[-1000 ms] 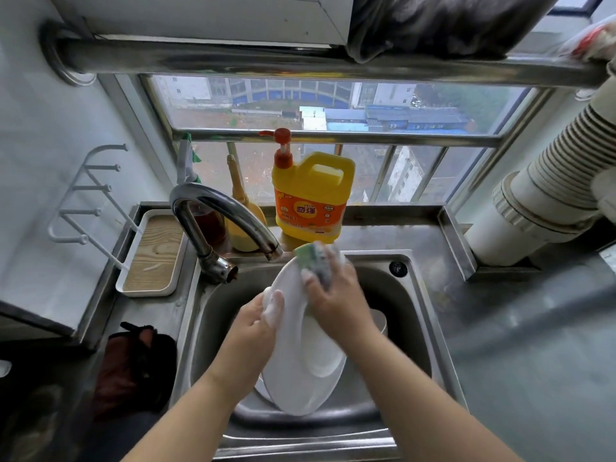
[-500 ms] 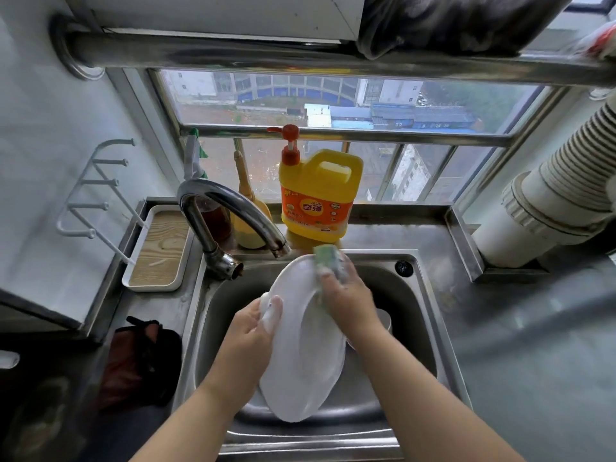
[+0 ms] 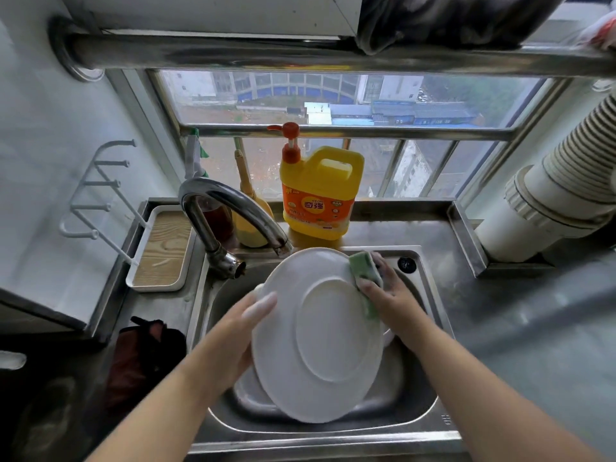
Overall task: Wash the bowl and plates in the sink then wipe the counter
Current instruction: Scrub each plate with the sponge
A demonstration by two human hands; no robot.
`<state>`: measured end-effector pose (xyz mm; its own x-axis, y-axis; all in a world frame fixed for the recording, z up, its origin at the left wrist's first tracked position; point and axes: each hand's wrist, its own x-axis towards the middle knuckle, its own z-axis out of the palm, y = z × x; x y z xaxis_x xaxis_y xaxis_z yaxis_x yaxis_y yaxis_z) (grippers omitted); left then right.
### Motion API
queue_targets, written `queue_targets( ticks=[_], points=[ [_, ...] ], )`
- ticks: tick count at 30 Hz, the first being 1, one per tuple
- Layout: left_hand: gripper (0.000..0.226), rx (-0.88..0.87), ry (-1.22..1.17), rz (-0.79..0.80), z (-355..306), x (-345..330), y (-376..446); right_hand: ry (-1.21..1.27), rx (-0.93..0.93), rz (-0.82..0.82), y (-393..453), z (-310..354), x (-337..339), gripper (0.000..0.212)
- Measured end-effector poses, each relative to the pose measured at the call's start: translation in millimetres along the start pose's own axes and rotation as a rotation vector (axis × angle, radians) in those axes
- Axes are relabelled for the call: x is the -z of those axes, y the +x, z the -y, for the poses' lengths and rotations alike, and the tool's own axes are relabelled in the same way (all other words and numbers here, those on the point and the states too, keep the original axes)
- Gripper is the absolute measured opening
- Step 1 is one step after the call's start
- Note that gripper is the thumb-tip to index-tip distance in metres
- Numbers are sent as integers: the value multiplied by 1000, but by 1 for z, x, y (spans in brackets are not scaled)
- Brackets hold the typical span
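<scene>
Stainless steel makes the grey tabletop [image 3: 520, 328] and the square sink basin [image 3: 413, 418] sunk into it, with a curved chrome tap [image 3: 230, 208] at the back left of the basin. Inside the sink the large round white plate [image 3: 316, 338] is held tilted on its edge, its underside with the raised foot ring turned to the camera and its top rim just below the tap spout. Under it more white crockery [image 3: 248, 391] lies on the basin floor; whether this is the bowl or another plate, I cannot tell. A yellow dish-soap jug with an orange pump [image 3: 318, 191] stands behind the sink. The left hand [image 3: 233, 328] grips the left rim of the plate, thumb on the near face. The right hand [image 3: 390, 295] presses a small green sponge [image 3: 365, 271] against the upper right rim, fingers curled round it. The step in hand seems to be scrubbing the back of this plate. I judge the next move calls for sweeping the sponge over the rest of the back, then rinsing, while the left hand holds firm because the wet plate may slip.
</scene>
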<state>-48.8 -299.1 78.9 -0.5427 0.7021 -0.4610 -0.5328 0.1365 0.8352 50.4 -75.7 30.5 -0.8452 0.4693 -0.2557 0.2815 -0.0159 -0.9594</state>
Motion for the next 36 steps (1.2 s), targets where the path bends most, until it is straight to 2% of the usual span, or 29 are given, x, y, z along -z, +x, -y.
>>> queue_targets(
  ticks=[2,5,8,9,10,13,14,17,19,21,23,28,30,33,36],
  points=[
    [22,1,48,-31,-13,-7,11,-214,17,56,3,20,3,53],
    [27,-45,102,-90,-15,-19,19,-512,66,-67,0,38,-15,56],
    [30,-119,80,-85,-2,-28,15,-714,279,-87,-15,41,-55,57],
    [31,-135,73,-93,2,-30,13,-706,324,-67,-12,35,-60,56],
    [34,-147,80,-112,6,-32,11,-639,272,-61,-5,30,-60,57],
    [34,-185,148,-164,11,-32,8,-330,-16,-191,17,20,-44,66],
    [34,-193,161,-169,12,-32,8,-344,-25,-203,12,20,-48,64],
    [33,-204,114,-190,12,-30,5,-530,188,-68,-14,23,-77,58],
    [35,-193,102,-206,13,-27,2,-490,181,-32,-15,19,-80,55],
    [37,-186,93,-242,15,-27,-3,-246,-14,-167,3,16,-64,49],
    [37,-198,68,-279,14,-29,-8,-103,-207,-265,9,6,-48,43],
    [32,-245,-22,-401,23,-38,-16,324,-459,-242,-15,-36,-55,25],
    [28,-195,-73,-367,29,-37,-19,351,-418,-270,-18,-43,-55,24],
    [12,-63,-110,-187,31,-18,-21,195,-197,-302,-11,-33,-31,37],
    [20,15,-6,-35,21,-2,-7,-31,-61,-105,-8,-12,-4,38]
  ],
)
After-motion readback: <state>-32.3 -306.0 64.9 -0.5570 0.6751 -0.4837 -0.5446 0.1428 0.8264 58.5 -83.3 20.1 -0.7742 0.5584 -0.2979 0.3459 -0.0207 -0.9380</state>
